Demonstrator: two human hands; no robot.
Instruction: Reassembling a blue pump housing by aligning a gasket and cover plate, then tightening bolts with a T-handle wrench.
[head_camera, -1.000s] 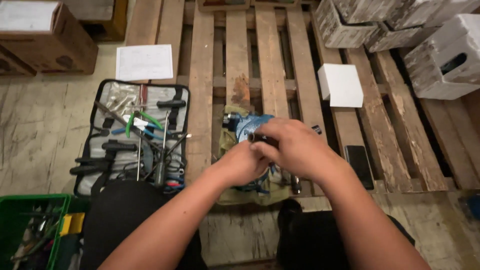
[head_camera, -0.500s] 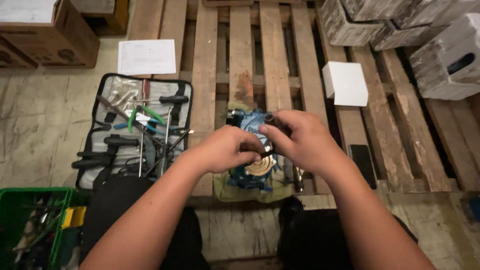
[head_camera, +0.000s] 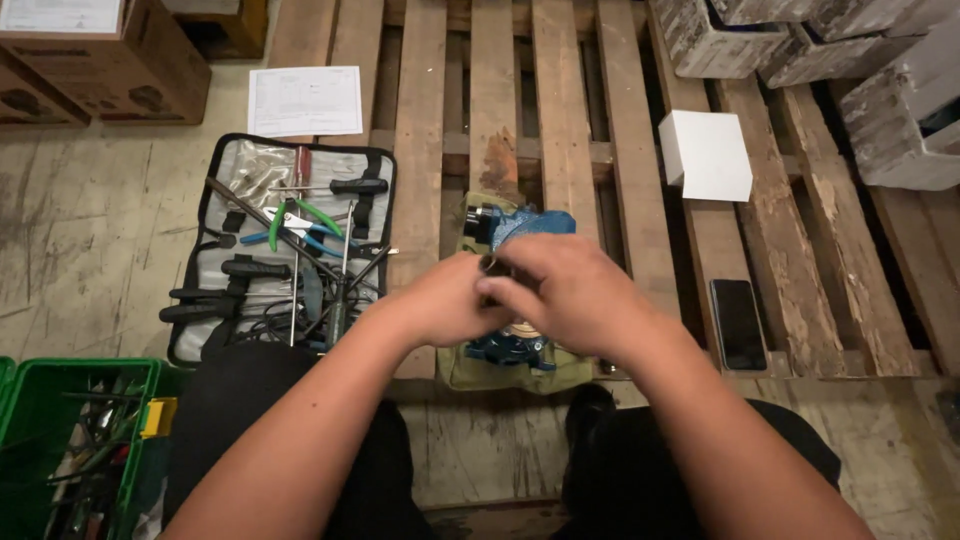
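Although largely covered by the fingers, appears to be a small dark cylindrical part (head_camera: 490, 265), pinched between left hand (head_camera: 450, 300) and right hand (head_camera: 570, 295). Both closed narrowly around it, fingertips meeting. Raised to mid-chest height, probably for close two-handed handling in clear sight.

Directly beneath: blue metal mechanical assembly (head_camera: 530, 225), resting on a folded olive-green cloth (head_camera: 510, 372). Likely laid there to cushion the assembly and to stop small pieces falling between the boards.

To the left, just beside the cloth: open grey fabric tool roll (head_camera: 250, 170) with black-handled drivers and green-handled pliers (head_camera: 310, 215). Spread flat, presumably to keep every tool within reach of the left hand.

To the right, well apart from the work: flat black phone (head_camera: 738, 322) and plain white square box (head_camera: 705, 155).

Work surface: weathered wooden slatted pallet (head_camera: 420, 150) on a scuffed grey concrete floor (head_camera: 70, 250). At lower left, green plastic crate (head_camera: 40, 400) holding loose tools. Along the far edge, white printed paper sheet (head_camera: 305, 100), brown cardboard cartons (head_camera: 100, 60) and whitewashed rough blocks (head_camera: 900, 120).
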